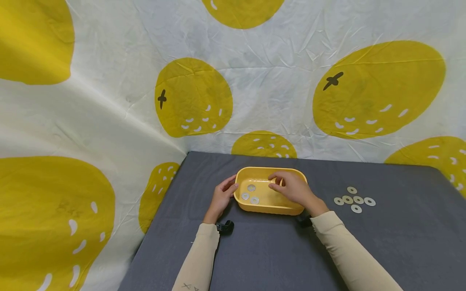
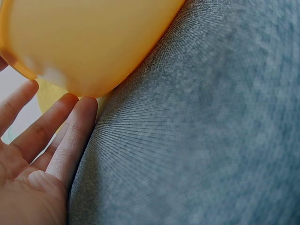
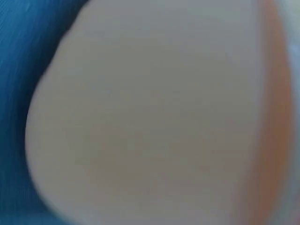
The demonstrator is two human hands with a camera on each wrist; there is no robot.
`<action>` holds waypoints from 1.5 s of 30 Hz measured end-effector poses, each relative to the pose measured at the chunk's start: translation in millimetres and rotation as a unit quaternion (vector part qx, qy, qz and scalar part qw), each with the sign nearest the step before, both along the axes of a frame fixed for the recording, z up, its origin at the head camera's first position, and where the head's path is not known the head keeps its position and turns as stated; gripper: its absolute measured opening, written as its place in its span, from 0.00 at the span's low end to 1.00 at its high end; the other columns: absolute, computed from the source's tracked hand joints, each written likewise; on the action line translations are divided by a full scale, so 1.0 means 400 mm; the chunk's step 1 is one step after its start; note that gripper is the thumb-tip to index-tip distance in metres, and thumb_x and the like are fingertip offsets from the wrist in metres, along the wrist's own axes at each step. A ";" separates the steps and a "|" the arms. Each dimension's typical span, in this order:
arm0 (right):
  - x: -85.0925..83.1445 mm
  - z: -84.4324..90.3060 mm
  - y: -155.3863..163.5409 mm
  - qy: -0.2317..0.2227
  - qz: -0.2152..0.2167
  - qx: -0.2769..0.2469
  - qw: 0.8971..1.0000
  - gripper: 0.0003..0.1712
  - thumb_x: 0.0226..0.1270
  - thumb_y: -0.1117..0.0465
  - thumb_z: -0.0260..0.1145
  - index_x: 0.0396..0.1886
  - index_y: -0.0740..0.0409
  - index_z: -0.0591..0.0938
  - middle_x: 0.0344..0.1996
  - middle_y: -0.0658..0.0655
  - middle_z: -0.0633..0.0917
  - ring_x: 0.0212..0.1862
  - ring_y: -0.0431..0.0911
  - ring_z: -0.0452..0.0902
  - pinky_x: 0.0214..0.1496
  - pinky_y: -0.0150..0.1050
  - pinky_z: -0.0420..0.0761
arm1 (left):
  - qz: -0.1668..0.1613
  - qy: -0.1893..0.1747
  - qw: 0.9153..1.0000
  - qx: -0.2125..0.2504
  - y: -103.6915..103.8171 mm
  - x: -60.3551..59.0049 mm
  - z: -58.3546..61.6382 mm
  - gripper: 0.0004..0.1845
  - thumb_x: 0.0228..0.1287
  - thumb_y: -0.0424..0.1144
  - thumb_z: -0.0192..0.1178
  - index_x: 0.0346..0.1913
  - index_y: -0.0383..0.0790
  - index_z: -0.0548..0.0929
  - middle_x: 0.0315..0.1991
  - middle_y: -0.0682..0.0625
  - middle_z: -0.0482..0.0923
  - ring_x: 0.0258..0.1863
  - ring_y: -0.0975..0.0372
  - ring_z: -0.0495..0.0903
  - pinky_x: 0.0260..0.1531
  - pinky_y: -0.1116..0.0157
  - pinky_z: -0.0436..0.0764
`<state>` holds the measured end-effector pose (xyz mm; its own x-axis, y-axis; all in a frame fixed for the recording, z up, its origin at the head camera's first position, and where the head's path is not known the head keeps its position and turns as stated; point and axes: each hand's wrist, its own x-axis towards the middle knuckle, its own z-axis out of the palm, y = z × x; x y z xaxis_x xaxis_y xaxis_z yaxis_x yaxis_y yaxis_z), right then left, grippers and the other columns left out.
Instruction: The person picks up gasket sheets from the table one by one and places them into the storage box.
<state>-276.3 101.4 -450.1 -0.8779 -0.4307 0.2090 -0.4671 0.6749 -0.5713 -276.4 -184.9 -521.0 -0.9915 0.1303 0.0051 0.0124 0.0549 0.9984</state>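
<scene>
Transferring flat metal washers [image 1: 354,200] into yellow plastic tub [image 1: 270,172]; right hand [image 1: 294,188] over tub, pinch contents hidden; left hand [image 1: 223,195] open-fingered, steadying wall. Next: releasing inside.

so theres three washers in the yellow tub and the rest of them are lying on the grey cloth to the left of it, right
Not quite. The three washers do lie in the yellow tub, but the loose washers lie on the grey cloth to the right of the tub, not the left. The head view shows this.

Blurred yellow tub [image 3: 154,117], very close.
</scene>
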 end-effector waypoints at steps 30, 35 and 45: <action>0.093 -0.047 0.409 -0.005 -0.127 0.045 0.991 0.14 0.70 0.60 0.70 0.51 0.63 0.86 0.29 0.52 0.84 0.25 0.37 0.72 0.26 0.35 0.71 | 0.037 0.022 0.999 -0.008 0.008 -0.008 -0.033 0.24 0.75 0.46 0.62 0.71 0.53 0.78 0.62 0.42 0.81 0.60 0.51 0.82 0.50 0.64 0.86; 0.096 -0.060 0.438 -0.034 -0.121 0.079 0.989 0.15 0.69 0.57 0.71 0.49 0.63 0.86 0.30 0.50 0.82 0.27 0.38 0.71 0.28 0.36 0.71 | 0.036 0.020 0.999 -0.005 0.008 -0.009 -0.034 0.23 0.74 0.47 0.62 0.70 0.54 0.78 0.63 0.43 0.81 0.60 0.52 0.82 0.50 0.64 0.86; 0.096 -0.068 0.462 -0.086 -0.134 0.110 0.981 0.16 0.69 0.53 0.70 0.46 0.61 0.86 0.30 0.50 0.84 0.28 0.42 0.74 0.28 0.39 0.70 | 0.036 0.016 0.999 -0.009 0.012 -0.008 -0.035 0.25 0.74 0.47 0.62 0.71 0.53 0.77 0.62 0.43 0.81 0.59 0.53 0.82 0.49 0.64 0.86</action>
<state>-237.7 286.2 -477.3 -0.9799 -0.1979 -0.0232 -0.1661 0.8757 -0.4533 -279.6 -180.0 -535.1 -0.9976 0.0589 0.0361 0.0405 0.0750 0.9964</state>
